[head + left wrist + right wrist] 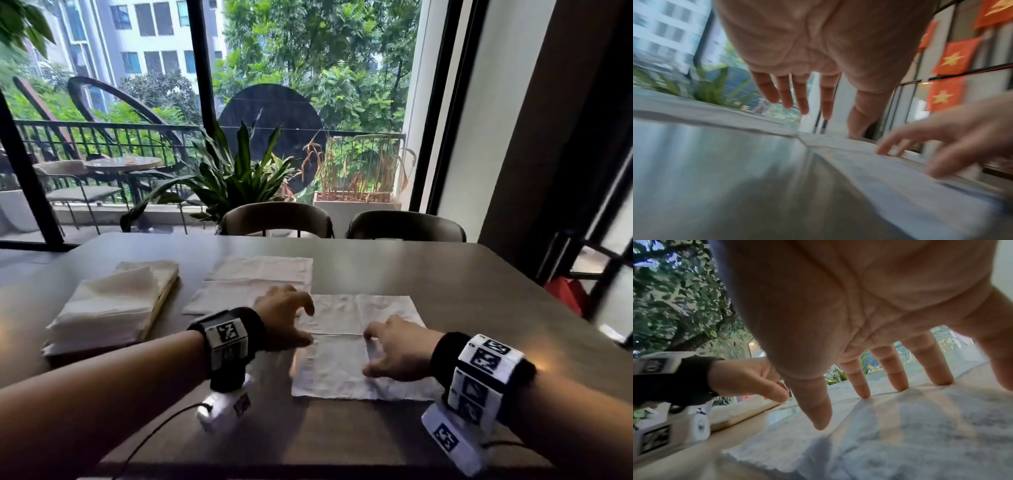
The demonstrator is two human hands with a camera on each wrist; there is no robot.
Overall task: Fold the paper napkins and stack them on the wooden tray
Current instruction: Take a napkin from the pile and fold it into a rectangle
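An unfolded white napkin [346, 366] lies flat on the grey table [445, 274] in front of me. My right hand [371, 353] rests on it with fingers spread, the fingertips [900, 387] pressing the paper. At the napkin's left edge my left hand [305, 325] hovers with fingers apart and holds nothing; the thumb reaches down to the paper. A second unfolded napkin [253, 277] lies behind it. To the left, a pile of folded napkins [109, 308] sits on the wooden tray [163, 301], of which only the right rim shows.
Two dark chairs [277, 219] stand along the table's far side, before a potted plant [236, 174] and a large window. The table's right edge [548, 291] runs close to a dark wall. A cable [154, 431] trails from my left wrist.
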